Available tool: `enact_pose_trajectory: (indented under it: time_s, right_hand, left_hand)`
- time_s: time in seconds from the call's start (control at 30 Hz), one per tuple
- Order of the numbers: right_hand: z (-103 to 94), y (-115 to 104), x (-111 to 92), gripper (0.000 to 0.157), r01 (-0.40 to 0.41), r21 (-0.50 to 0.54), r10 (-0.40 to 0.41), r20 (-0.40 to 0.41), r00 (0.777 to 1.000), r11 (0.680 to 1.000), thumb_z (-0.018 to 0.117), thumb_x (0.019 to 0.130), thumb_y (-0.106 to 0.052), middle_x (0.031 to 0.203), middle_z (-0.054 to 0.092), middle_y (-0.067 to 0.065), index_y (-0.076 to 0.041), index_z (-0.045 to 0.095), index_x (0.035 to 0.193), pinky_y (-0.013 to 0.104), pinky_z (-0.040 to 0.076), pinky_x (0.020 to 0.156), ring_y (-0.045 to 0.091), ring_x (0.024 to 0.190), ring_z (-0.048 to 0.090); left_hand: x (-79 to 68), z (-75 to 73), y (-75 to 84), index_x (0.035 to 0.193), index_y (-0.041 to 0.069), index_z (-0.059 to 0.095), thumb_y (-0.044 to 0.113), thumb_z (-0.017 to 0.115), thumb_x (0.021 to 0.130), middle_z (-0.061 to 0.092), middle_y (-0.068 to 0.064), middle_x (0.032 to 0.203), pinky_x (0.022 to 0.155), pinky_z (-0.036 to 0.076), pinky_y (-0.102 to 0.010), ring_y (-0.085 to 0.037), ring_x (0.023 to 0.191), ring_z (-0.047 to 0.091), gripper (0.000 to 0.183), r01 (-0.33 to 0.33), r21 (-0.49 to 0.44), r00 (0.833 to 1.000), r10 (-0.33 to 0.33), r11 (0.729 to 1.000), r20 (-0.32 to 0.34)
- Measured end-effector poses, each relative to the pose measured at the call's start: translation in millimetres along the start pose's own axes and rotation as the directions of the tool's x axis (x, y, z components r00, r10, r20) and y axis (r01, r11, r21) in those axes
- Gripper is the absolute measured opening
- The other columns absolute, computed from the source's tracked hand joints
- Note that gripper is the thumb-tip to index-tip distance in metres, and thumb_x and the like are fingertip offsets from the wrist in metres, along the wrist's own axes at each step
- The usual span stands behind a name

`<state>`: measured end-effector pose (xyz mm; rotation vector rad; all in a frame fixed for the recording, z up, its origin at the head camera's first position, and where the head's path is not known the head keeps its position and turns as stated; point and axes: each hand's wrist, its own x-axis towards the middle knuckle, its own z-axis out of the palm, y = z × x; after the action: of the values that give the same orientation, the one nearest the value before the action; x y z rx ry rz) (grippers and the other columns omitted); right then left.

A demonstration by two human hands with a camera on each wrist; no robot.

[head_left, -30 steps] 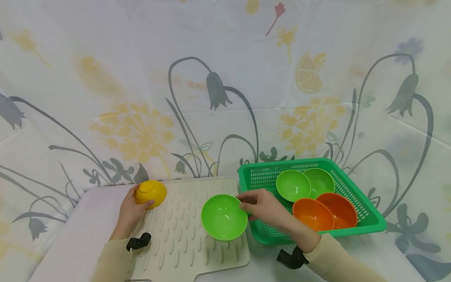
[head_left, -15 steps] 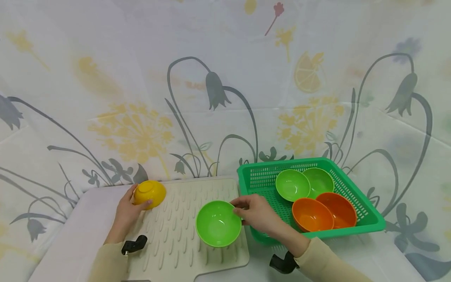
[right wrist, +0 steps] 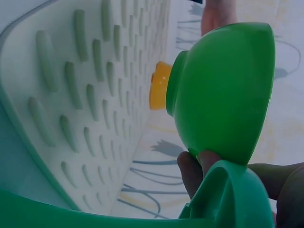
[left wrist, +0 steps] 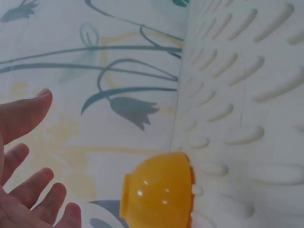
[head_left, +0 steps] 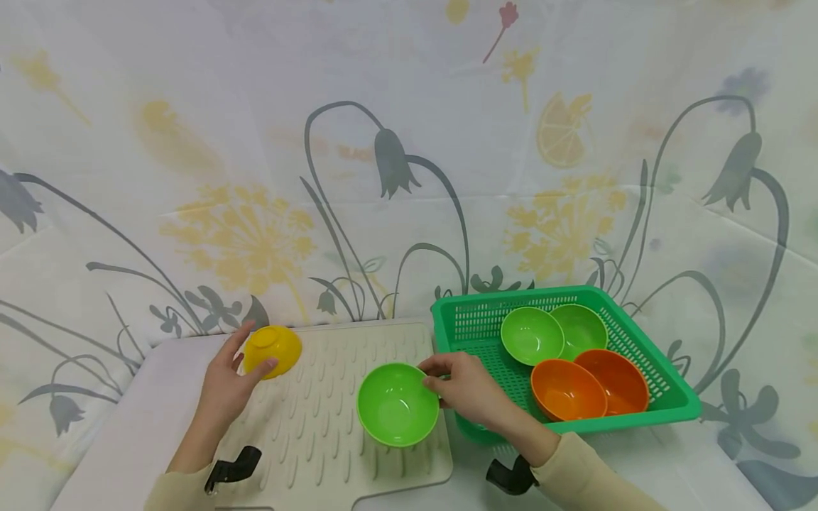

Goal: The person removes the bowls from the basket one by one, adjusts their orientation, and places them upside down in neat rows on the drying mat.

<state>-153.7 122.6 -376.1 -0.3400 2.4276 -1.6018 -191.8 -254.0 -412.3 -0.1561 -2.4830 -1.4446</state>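
Note:
A yellow bowl (head_left: 273,352) sits upside down at the back left corner of the ridged drying mat (head_left: 313,426). My left hand (head_left: 225,383) is spread beside it; the left wrist view has the fingers apart from the bowl (left wrist: 159,194). Above the mat's right part, a bright green bowl (head_left: 397,406) is held upright, facing up. My right hand (head_left: 469,389) pinches its right side at the rim, thumb inside. In the right wrist view the bowl's outer wall (right wrist: 225,90) shows, clear over the mat.
Right of the mat stands a green plastic basket (head_left: 664,369). In it lie two green bowls, one (head_left: 532,336) overlapping the other, and two orange bowls (head_left: 567,390) in front. A flower-printed cloth (head_left: 409,177) hangs behind the white table (head_left: 147,411).
My left hand has let go of the yellow bowl and drawn back slightly toward me, fingers opening. My right hand has carried the green bowl a little left and nearer.

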Motion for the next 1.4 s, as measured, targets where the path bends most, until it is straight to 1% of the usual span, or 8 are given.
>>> enact_pose_trajectory:
  time_s: [0.3, 0.43, 0.53, 0.7, 0.93, 1.07, 1.23, 1.4]
  right_hand:
    - [1.6, -2.8, -0.6, 0.021, -0.017, 0.001, 0.017, -0.023, 1.0, 1.0, 0.063, 0.096, -0.004, 0.104, 0.069, 0.01, -0.001, 0.069, 0.116, 0.033, 0.061, 0.065, 0.022, 0.092, 0.069]
    - [2.4, -4.0, -1.1, 0.02, -0.019, 0.0, 0.019, -0.03, 0.999, 1.0, 0.063, 0.096, -0.004, 0.104, 0.068, 0.01, 0.0, 0.068, 0.116, 0.033, 0.061, 0.065, 0.022, 0.092, 0.068]
    - [2.5, -4.1, -0.7, 0.02, -0.018, 0.003, 0.018, -0.033, 0.999, 1.0, 0.063, 0.096, -0.004, 0.103, 0.068, 0.01, 0.0, 0.068, 0.115, 0.034, 0.061, 0.066, 0.022, 0.092, 0.068]
    - [1.7, -3.3, 0.3, 0.019, -0.014, 0.0, 0.014, -0.035, 0.999, 1.0, 0.062, 0.097, -0.004, 0.103, 0.067, 0.009, -0.001, 0.068, 0.114, 0.037, 0.061, 0.069, 0.022, 0.091, 0.068]
    - [2.5, -4.0, -0.6, 0.019, -0.006, -0.005, 0.006, -0.037, 0.999, 1.0, 0.062, 0.097, -0.003, 0.104, 0.067, 0.01, 0.0, 0.068, 0.114, 0.033, 0.061, 0.067, 0.022, 0.092, 0.068]
    - [3.2, -4.7, -1.1, 0.018, -0.009, -0.005, 0.009, -0.041, 0.999, 1.0, 0.062, 0.096, -0.003, 0.104, 0.068, 0.011, 0.0, 0.068, 0.113, 0.036, 0.061, 0.069, 0.021, 0.09, 0.068]
    - [5.5, -6.0, -1.7, 0.018, 0.002, 0.006, -0.002, -0.041, 0.999, 1.0, 0.062, 0.096, -0.003, 0.105, 0.068, 0.01, 0.0, 0.068, 0.113, 0.039, 0.061, 0.07, 0.022, 0.091, 0.068]
    - [8.3, -7.3, -3.8, 0.019, 0.008, 0.038, -0.007, -0.049, 0.999, 0.999, 0.063, 0.095, -0.002, 0.106, 0.068, 0.01, -0.001, 0.067, 0.113, 0.039, 0.061, 0.071, 0.025, 0.097, 0.068]
  left_hand:
    - [-21.8, 16.4, 27.8, 0.149, 0.005, 0.043, 0.01, 0.078, 0.087, 0.042, -0.016, 0.152, 0.11, 0.03, -0.056, -0.037, 0.14, 0.034, 0.072, -0.139, -0.053, 0.98, 0.145, 0.989, 0.134]
    - [-33.1, 30.6, 35.5, 0.149, 0.008, 0.044, 0.009, 0.078, 0.086, 0.043, -0.013, 0.153, 0.108, 0.034, -0.057, -0.035, 0.138, 0.038, 0.072, -0.175, -0.102, 0.956, 0.193, 0.979, 0.22]
    - [-41.4, 41.6, 40.1, 0.149, 0.011, 0.044, 0.011, 0.079, 0.085, 0.044, -0.008, 0.153, 0.109, 0.039, -0.05, -0.031, 0.138, 0.04, 0.073, -0.183, -0.14, 0.933, 0.217, 0.973, 0.287]
    - [-54.8, 58.1, 48.1, 0.151, 0.017, 0.042, 0.02, 0.081, 0.084, 0.043, -0.004, 0.153, 0.109, 0.041, -0.037, -0.028, 0.139, 0.04, 0.077, -0.137, -0.215, 0.893, 0.215, 0.967, 0.395]
    - [-67.9, 76.0, 58.0, 0.154, 0.013, 0.035, 0.018, 0.082, 0.083, 0.04, -0.008, 0.155, 0.107, 0.044, -0.038, -0.035, 0.138, 0.04, 0.085, -0.031, -0.28, 0.859, 0.169, 0.959, 0.483]
    - [-72.7, 81.9, 62.4, 0.155, 0.009, 0.031, 0.019, 0.083, 0.082, 0.038, -0.011, 0.155, 0.105, 0.046, -0.038, -0.037, 0.136, 0.04, 0.091, 0.01, -0.283, 0.856, 0.139, 0.959, 0.499]
    - [-74.8, 84.5, 67.1, 0.155, 0.011, 0.032, 0.02, 0.084, 0.081, 0.039, -0.01, 0.155, 0.103, 0.047, -0.04, -0.036, 0.136, 0.041, 0.09, 0.053, -0.267, 0.879, 0.082, 0.962, 0.469]
    - [-73.9, 84.8, 66.3, 0.153, 0.014, 0.036, 0.02, 0.085, 0.079, 0.043, -0.007, 0.152, 0.101, 0.048, -0.037, -0.033, 0.135, 0.043, 0.089, 0.041, -0.27, 0.897, 0.084, 0.962, 0.434]
